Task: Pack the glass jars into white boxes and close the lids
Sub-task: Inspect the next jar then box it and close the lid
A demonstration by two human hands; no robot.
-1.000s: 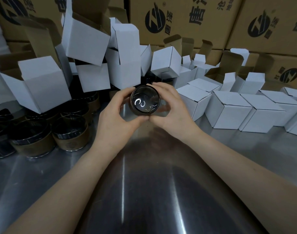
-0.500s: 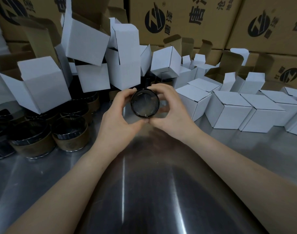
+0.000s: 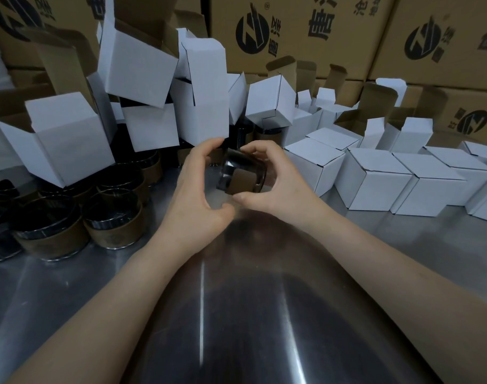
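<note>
Two hands: left hand (image 3: 198,198) and right hand (image 3: 278,187). One dark glass jar with a brown band (image 3: 241,176); at least five more such jars (image 3: 112,223). Closed white cardboard boxes (image 3: 372,181): at least six. Open white cardboard boxes (image 3: 56,134): at least seven. Brown printed cartons (image 3: 292,31): at least four.

**Bare hands, bare forearms**

The left hand (image 3: 198,189) and the right hand (image 3: 281,184) are uncovered, with slim fingers. Behind each hand is a bare forearm: the left forearm (image 3: 112,300) reaches the bottom left corner, the right forearm (image 3: 389,273) the right edge. Slight blur softens the fingertips.
</note>
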